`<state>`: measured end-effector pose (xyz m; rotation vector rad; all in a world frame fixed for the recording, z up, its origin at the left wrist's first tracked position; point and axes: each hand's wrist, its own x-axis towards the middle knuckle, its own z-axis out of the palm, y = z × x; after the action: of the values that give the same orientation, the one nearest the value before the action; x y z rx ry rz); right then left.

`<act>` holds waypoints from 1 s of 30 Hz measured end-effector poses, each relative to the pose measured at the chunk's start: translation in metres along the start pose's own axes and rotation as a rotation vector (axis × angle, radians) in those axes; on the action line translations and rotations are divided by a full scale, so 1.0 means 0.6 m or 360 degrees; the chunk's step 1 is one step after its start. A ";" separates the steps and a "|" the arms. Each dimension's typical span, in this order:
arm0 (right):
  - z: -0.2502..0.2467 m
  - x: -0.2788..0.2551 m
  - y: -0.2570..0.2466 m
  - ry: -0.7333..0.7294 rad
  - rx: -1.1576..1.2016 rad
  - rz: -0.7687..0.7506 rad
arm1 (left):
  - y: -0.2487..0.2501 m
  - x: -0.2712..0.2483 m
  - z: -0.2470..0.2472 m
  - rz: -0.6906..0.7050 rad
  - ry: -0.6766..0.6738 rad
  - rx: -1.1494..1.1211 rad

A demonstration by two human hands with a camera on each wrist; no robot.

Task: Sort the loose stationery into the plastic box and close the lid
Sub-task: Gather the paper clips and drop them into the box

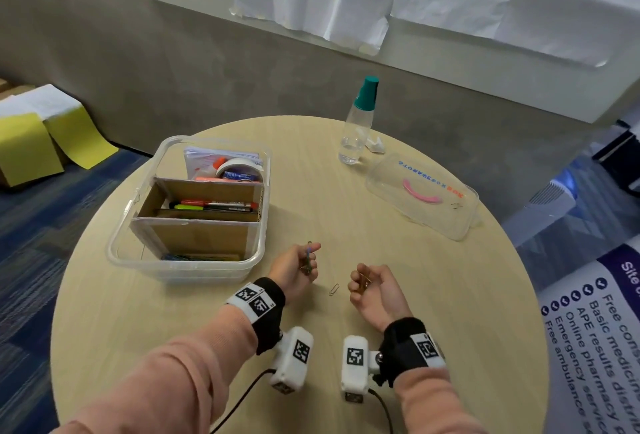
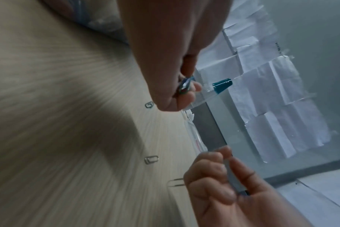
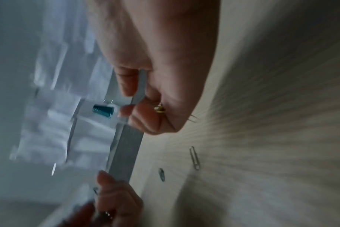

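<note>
The clear plastic box [image 1: 256, 257] with cardboard dividers stands open at the table's left, holding markers [image 1: 214, 206], tape and glue. Its lid [image 1: 446, 222] with a pink handle lies apart at the right. Just right of the box's near corner, my left hand [image 1: 306, 260] pinches a bunch of coloured paper clips [image 2: 184, 86]. My right hand [image 1: 360, 283] is curled round gold clips [image 3: 159, 109], palm turned up. A loose paper clip [image 1: 334, 289] lies on the table between the hands; the wrist views show more loose clips [image 2: 151, 159] [image 3: 161, 176] near them.
A clear bottle [image 1: 356, 129] with a teal cap stands at the table's far side, with a scrap of paper beside it. The round wooden table [image 1: 173, 312] ends close behind my wrists. Yellow-topped cartons sit on the floor at left, a printed banner at right.
</note>
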<state>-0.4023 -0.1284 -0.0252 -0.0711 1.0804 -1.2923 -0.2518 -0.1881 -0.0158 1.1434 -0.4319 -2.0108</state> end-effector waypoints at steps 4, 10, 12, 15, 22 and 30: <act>0.003 0.025 0.002 0.0280 -0.0888 -0.0146 | 0.004 0.010 -0.012 -0.0103 0.0161 0.0101; 0.014 0.040 0.004 0.0016 -0.2728 -0.0533 | 0.002 0.052 -0.018 0.0278 0.0599 0.1392; 0.015 0.041 0.008 -0.0007 -0.2950 -0.0504 | -0.001 0.067 -0.015 0.0373 0.0646 0.1684; 0.019 0.039 0.009 0.0009 -0.3038 -0.0479 | -0.002 0.086 -0.012 0.0438 0.0650 0.2026; 0.013 0.011 0.029 -0.0176 -0.3159 -0.0256 | 0.013 0.106 0.005 0.0413 0.0448 0.2672; -0.064 -0.010 -0.056 0.0074 -0.0140 -0.0193 | -0.019 0.043 -0.005 0.0087 0.0190 0.2920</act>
<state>-0.4522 -0.1157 -0.0223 -0.1759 1.1874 -1.3599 -0.2620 -0.2003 -0.0393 2.0540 -2.4097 -1.0431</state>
